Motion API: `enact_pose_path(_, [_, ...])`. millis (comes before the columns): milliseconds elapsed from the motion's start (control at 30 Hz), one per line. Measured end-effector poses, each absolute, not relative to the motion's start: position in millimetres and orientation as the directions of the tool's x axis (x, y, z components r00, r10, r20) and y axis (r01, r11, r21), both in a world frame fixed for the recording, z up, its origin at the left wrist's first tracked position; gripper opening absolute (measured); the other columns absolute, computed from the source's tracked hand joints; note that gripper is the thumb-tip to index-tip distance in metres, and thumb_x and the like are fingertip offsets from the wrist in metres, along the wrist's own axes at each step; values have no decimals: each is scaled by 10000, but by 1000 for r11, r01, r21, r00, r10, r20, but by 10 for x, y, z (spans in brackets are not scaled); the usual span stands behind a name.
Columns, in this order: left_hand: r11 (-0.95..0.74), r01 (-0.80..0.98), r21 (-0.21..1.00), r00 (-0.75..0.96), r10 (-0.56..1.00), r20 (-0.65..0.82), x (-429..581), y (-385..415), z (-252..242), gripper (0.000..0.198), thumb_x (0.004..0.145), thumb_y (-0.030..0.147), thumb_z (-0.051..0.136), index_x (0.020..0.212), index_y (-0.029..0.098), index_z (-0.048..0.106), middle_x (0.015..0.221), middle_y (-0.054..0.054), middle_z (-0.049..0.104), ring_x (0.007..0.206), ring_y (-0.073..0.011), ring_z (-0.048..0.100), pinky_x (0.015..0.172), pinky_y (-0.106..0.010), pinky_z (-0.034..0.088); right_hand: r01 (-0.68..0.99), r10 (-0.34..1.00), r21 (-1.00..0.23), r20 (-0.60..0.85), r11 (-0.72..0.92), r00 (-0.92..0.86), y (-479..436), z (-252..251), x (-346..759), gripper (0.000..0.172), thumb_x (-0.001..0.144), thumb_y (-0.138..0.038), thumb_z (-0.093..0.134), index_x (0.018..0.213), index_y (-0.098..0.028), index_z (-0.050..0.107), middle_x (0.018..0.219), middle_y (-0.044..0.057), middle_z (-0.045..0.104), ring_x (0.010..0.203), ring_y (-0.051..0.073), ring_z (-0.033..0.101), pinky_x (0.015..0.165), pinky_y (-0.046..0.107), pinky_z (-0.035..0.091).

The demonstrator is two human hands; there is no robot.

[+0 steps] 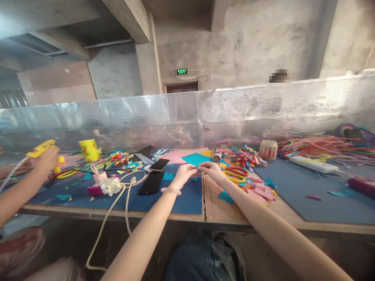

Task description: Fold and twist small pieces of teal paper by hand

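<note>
My left hand [186, 175] and my right hand [211, 171] meet over the table's middle, fingertips pinched together. A small piece of blue paper appears to be between them, mostly hidden by the fingers. Just behind lies a larger sheet of bright blue paper [197, 159], partly over pink paper [172, 157]. Scissors with yellow handles [234, 177] lie right of my right hand, among pink and orange paper scraps [260, 192]. Two phones, one black [151, 182] and one with a pale edge [159, 165], lie left of my left hand.
At the left, another person's hand [47, 160] grips a yellow glue gun [41, 149]. A yellow cup [89, 150], cables [127, 195] and a dark can [217, 154] are on the table. Rightward are a striped jar [268, 150] and power strip [313, 164]. A perforated metal screen [175, 117] stands behind.
</note>
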State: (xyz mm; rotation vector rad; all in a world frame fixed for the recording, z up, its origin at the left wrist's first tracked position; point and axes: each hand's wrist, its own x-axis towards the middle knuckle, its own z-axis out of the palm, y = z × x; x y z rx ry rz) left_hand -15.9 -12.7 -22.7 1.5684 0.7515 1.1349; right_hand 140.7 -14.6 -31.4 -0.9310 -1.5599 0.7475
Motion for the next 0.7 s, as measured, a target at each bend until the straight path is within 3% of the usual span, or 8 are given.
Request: enact_pose_path(700, [-287,-47,957,383,880,282,-159,-156,-207,222,633,275,685,773,108,642,729,-73,677,683,-166,634,720,-313,505,210,857,-831,508,515,-90,-206,-262,1415,315,630,-446,622,723,-147,649,722,51,655,693,160,581,668,284,435])
